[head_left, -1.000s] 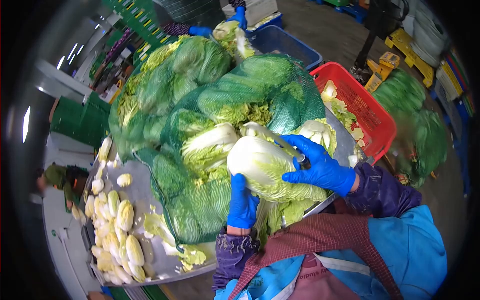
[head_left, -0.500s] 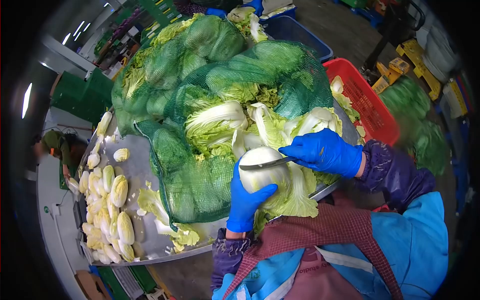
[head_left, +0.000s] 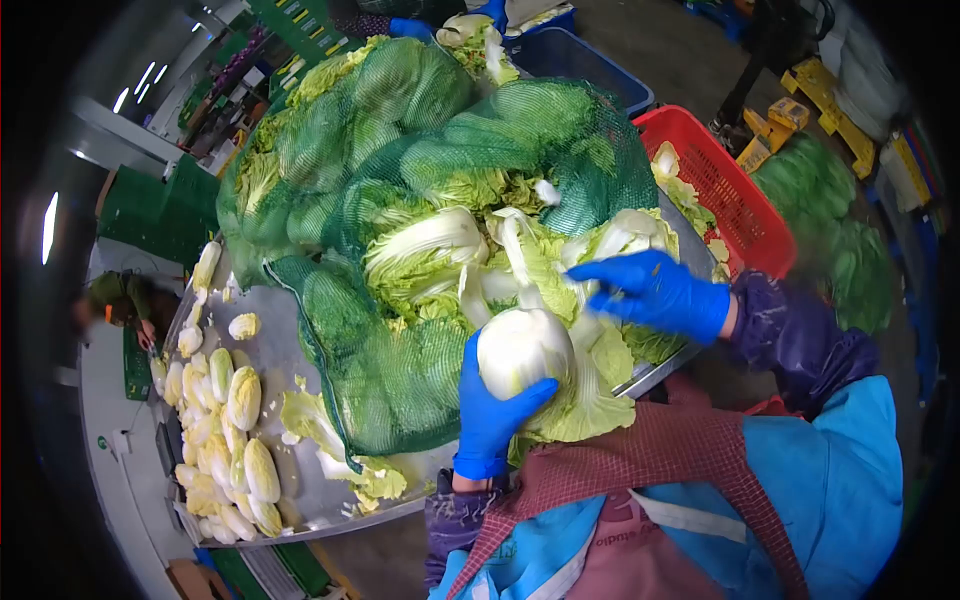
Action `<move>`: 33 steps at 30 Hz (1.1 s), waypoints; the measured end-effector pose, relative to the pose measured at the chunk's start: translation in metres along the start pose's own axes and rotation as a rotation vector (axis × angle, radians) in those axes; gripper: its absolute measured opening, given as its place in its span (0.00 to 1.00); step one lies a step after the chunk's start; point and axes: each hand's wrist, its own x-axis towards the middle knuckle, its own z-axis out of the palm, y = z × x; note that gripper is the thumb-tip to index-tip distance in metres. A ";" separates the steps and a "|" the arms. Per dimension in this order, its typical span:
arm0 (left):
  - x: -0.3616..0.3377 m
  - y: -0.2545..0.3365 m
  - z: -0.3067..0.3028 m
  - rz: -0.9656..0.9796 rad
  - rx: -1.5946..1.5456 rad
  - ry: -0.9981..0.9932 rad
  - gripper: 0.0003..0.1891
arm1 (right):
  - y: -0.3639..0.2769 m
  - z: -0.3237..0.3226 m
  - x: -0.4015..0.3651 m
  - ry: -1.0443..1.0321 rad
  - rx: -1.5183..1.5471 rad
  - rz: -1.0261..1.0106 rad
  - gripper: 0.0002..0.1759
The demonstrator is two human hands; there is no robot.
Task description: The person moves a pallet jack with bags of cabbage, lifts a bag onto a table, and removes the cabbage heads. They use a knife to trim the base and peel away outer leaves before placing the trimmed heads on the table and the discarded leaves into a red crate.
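Observation:
My left hand (head_left: 495, 405) is wrapped round the base of a Chinese cabbage (head_left: 525, 350), whose pale cut end faces up. To its right is my right hand (head_left: 655, 295), fingers curled with the index finger stretched forward and partly smeared by motion. The knife it held a moment earlier is hidden or blurred; its blade cannot be made out. A small white piece (head_left: 547, 192) is above the green net sack (head_left: 400, 390). Loose outer leaves (head_left: 600, 370) hang beside the held cabbage, and another cabbage (head_left: 430, 245) lies just beyond it.
Small trimmed cabbage hearts (head_left: 243, 398) lie at the left of the metal table (head_left: 290, 350). A red basket (head_left: 735, 200) with leaves stands at the right, a blue bin (head_left: 590, 65) behind it. Another person's blue-gloved hand (head_left: 490, 12) shows at the far edge; another person (head_left: 130, 300) is at left.
The knife blade lay across the cabbage base before and no longer shows. My right hand has drawn slightly off the cabbage. A small white piece has appeared above the net sack.

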 end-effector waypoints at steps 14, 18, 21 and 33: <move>0.023 0.010 0.004 0.177 0.024 -0.044 0.44 | -0.046 -0.008 0.017 -0.087 0.312 0.094 0.30; 0.022 0.011 0.010 0.167 0.071 -0.114 0.44 | -0.029 0.008 0.011 0.081 -0.001 -0.129 0.27; 0.020 0.010 0.012 0.192 0.104 -0.065 0.44 | -0.032 0.003 0.012 -0.004 0.211 0.135 0.22; 0.033 0.023 -0.007 0.202 -0.463 0.413 0.36 | -0.044 -0.012 0.015 0.151 0.346 -0.033 0.35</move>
